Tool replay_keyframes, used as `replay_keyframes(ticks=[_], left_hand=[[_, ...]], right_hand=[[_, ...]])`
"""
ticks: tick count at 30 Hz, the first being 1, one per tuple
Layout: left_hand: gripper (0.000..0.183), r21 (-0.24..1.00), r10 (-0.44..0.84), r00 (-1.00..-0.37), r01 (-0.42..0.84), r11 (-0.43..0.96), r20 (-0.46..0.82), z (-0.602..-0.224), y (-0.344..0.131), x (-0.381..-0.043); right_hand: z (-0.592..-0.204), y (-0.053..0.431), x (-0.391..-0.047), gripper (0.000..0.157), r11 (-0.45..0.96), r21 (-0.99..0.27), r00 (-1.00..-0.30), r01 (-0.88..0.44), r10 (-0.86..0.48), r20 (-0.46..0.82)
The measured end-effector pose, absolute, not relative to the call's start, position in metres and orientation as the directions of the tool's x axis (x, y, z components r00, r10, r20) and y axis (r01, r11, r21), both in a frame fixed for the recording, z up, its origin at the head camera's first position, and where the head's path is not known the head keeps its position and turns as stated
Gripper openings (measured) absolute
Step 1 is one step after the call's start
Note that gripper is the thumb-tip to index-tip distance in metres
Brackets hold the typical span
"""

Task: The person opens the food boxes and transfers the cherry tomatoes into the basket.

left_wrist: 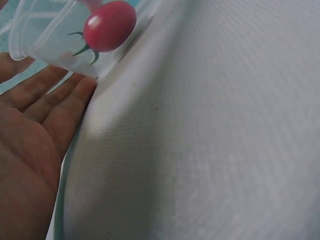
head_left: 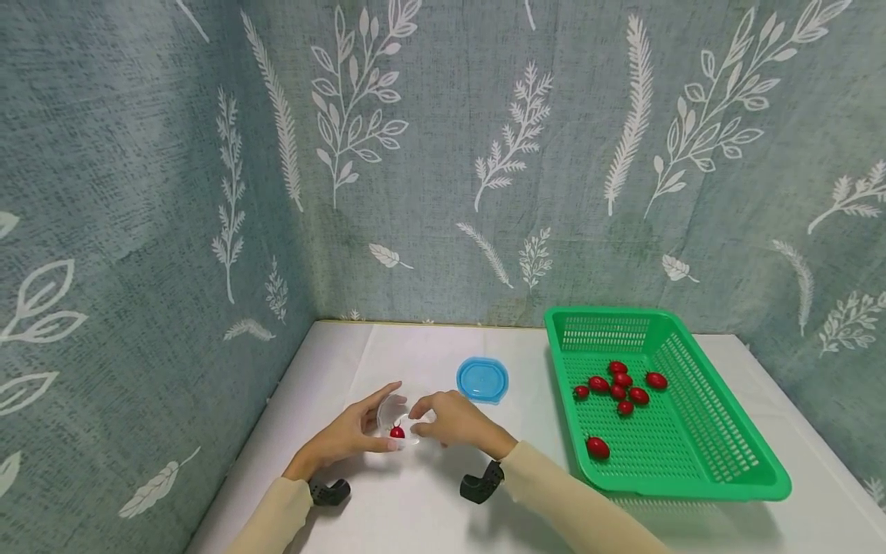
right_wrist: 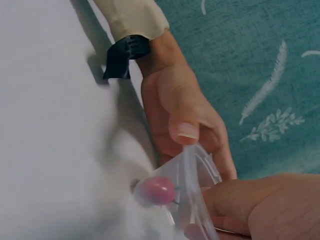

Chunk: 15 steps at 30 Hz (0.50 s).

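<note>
A small clear plastic container (head_left: 383, 415) stands on the white tabletop, tilted in the wrist views. My left hand (head_left: 346, 432) holds it from the left, thumb at the near rim and fingers round the far side. Inside lies one red cherry tomato (head_left: 397, 432) with a green stem; the left wrist view shows this tomato (left_wrist: 111, 26) through the clear wall. My right hand (head_left: 460, 419) is at the container's mouth with bent fingers apart and reaching in. In the right wrist view the right hand (right_wrist: 270, 205) partly hides the rim; I see nothing pinched in it.
A green plastic basket (head_left: 692, 488) stands at the right with several cherry tomatoes (head_left: 638, 396) on its floor. A blue lid (head_left: 482, 380) lies on the table (head_left: 415, 346) behind my right hand. Patterned grey-green cloth (head_left: 443, 177) hangs at the back and sides.
</note>
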<state>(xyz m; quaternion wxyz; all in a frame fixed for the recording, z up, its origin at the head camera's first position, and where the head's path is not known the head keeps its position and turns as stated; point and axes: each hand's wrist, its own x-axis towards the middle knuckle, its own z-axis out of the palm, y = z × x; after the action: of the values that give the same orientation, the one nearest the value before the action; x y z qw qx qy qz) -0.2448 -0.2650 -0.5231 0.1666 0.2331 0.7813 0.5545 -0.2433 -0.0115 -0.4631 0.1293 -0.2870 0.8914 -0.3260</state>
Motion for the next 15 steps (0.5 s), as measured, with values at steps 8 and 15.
replay_keyframes(ticks=[8,15], left_hand=[[0.104,0.944,0.554,-0.833,0.185,0.274,0.003,-0.5257,-0.2652,-0.2437],[0.105,0.955,0.558,-0.830,0.170,0.245,0.004,-0.5243,-0.2659,-0.2432]], right_hand=[[-0.4686,-0.0166,-0.2407,0.024,0.614,-0.664,-0.770,-0.427,-0.632,-0.088],[-0.4744,-0.0210,-0.2407,0.026,0.618,-0.671,-0.764,-0.410,-0.634,-0.117]])
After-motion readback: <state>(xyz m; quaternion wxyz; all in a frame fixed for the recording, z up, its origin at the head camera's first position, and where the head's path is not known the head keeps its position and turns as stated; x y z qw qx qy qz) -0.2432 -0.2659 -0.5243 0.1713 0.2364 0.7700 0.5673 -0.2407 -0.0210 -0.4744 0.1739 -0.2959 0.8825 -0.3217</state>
